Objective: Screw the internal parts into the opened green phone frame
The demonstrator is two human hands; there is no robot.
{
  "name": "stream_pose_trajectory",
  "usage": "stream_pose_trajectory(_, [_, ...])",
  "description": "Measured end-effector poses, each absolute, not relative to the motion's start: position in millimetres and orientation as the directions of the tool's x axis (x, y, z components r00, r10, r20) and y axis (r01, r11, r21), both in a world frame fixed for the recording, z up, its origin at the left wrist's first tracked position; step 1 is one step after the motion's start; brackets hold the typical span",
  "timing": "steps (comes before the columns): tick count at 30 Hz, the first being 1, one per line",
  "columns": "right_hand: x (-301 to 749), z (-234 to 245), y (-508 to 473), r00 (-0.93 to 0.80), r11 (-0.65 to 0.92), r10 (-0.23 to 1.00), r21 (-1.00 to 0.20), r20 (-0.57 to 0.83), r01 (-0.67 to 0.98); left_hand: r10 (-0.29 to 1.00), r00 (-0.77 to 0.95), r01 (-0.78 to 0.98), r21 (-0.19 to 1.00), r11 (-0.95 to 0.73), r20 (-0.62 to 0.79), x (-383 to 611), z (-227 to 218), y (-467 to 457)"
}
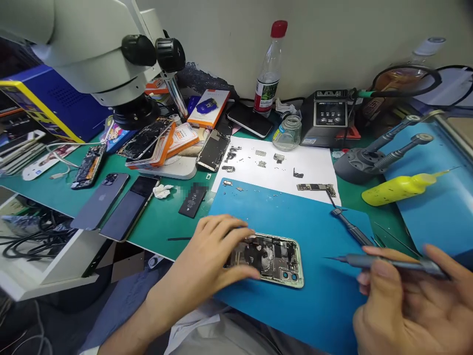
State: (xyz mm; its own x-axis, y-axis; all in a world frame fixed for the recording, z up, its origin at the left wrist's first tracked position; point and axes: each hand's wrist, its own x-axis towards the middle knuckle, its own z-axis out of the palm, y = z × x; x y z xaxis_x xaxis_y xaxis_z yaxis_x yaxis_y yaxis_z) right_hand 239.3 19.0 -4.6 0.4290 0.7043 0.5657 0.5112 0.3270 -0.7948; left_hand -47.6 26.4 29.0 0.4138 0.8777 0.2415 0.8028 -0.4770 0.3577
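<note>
My left hand [218,251] spans an opened phone housing [281,261] that lies flat on the blue mat [295,315]. Its fingers hold the far edge and its thumb is at the near edge, covering the housing's left part. Bare inner parts and two camera openings show at the right end. My right hand [399,296] is closed around a slim grey screwdriver [395,264], its thin tip pointing left towards the housing, apart from it. Another grey screwdriver [351,227] rests on the mat beyond.
White paper [251,172] bears small metal parts and a logic board [316,189]. A black battery [194,199] and phones [101,201] lie left, below a microscope [92,54]. At right are a screwdriver stand [354,165], a yellow bottle [401,190] and a glass jar [287,133] further back.
</note>
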Motion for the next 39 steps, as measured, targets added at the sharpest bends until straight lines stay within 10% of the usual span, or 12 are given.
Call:
stream_pose_trajectory(6, [229.9, 1.1, 27.6, 0.470, 0.275, 0.726, -0.838, 0.502, 0.471, 0.908, 0.154, 0.950, 0.192, -0.244, 0.389, -63.8, 26.2, 60.7])
stream_pose_trajectory(14, [231.6, -0.4, 23.4, 0.490, 0.173, 0.785, -0.893, 0.380, 0.415, 0.900, 0.249, 0.958, 0.046, -0.284, 0.358, -58.3, 31.6, 99.2])
stream_pose_trajectory(22, [225.8, -2.5, 23.2, 0.424, 0.189, 0.789, -0.833, 0.444, 0.519, 0.942, 0.179, 0.868, 0.406, -0.287, 0.283, -57.7, 33.4, 110.6])
stream_pose_trajectory(30, [223.3, -5.3, 17.8, 0.281, 0.221, 0.746, -0.623, 0.604, 0.750, 0.997, 0.075, 0.156, 0.987, -0.027, 0.015, -41.8, 42.0, 66.5])
stream_pose_trajectory(34, [199.3, 23.5, 25.2, 0.459, 0.329, 0.779, -0.901, 0.428, 0.281, 0.983, 0.157, -0.187, 0.975, 0.120, -0.091, -20.7, 31.7, 50.7])
stream_pose_trajectory(39, [159.9, 40.2, 32.4, 0.429, 0.325, 0.863, -0.943, 0.266, -0.068, 0.977, 0.182, -0.429, 0.886, 0.176, -0.107, -13.4, 22.2, 47.6])
